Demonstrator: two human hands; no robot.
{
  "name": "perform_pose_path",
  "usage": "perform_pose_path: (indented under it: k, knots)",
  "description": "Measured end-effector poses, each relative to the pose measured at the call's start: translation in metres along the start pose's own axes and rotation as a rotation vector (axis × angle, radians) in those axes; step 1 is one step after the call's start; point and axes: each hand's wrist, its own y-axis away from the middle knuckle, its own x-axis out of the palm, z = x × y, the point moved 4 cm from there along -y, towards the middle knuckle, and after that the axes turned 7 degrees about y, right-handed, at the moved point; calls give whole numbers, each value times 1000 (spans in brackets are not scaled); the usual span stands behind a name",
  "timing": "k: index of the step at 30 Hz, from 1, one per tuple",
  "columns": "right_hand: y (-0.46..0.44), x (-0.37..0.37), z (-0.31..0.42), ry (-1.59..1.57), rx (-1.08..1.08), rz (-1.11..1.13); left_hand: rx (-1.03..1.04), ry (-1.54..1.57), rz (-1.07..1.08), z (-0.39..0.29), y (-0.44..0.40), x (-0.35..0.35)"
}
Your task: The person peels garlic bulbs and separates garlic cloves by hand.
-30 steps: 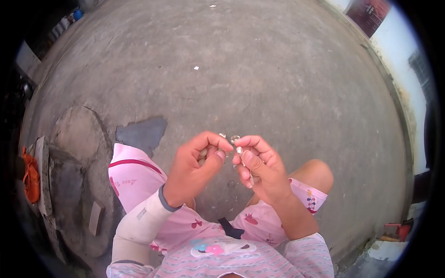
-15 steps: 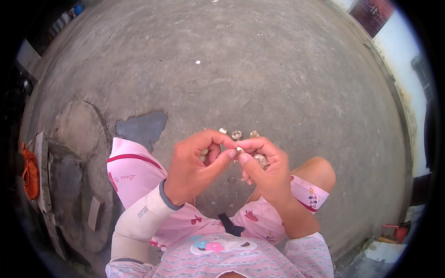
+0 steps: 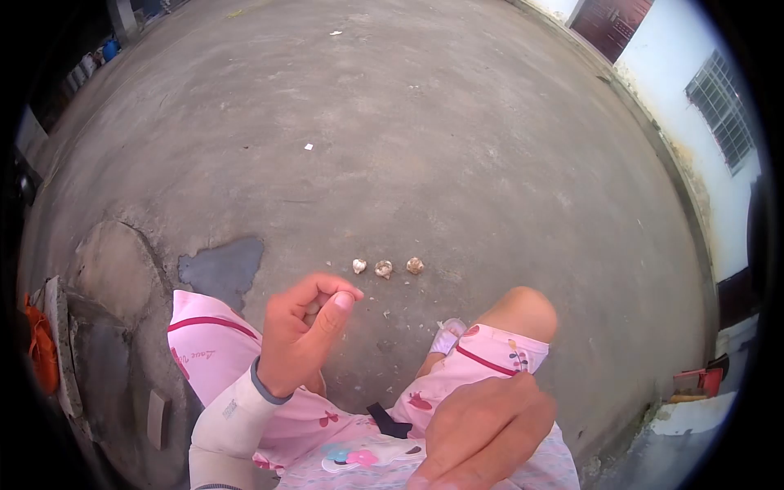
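Note:
My left hand (image 3: 306,331) is raised over the left thigh, its fingers curled and the thumb tip close to the index fingertip. Pale garlic cloves showed in those curled fingers half a second ago; they are mostly hidden now. Low over my lap at the right, my right hand (image 3: 490,425) is closed with its back towards me. The garlic bulb seen in it before is out of sight behind the fingers. Three garlic bulbs lie in a row on the concrete ahead: a left one (image 3: 359,266), a middle one (image 3: 384,269) and a right one (image 3: 415,265).
Small pale scraps lie on the concrete floor (image 3: 490,204) between my feet. A dark patch (image 3: 220,268) and a wooden block (image 3: 157,418) are at the left, with an orange item (image 3: 42,351) beyond. A white wall (image 3: 661,82) runs along the right.
My hands were together at a small pale piece; they have come apart. The right hand has moved down and back to my lap. The view has shifted, and the three floor bulbs remain in their row.

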Motion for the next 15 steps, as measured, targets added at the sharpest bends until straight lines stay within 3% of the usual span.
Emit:
perform_pose_path:
  k: [2, 6, 11, 15]
  knots:
    - [-6, 6, 7, -16, -236, 94, -29, -18, -1, 0, 0, 2]
    - [-4, 15, 12, 73, -404, -1, -28, -59, -3, 2, -1, 3]
    - [-15, 6, 26, 155, -284, 125, 12, -62, -22, 4, -3, 4]
    - [-9, 7, 16, 118, -418, 72, 1, -73, 3, 4, -2, 4]
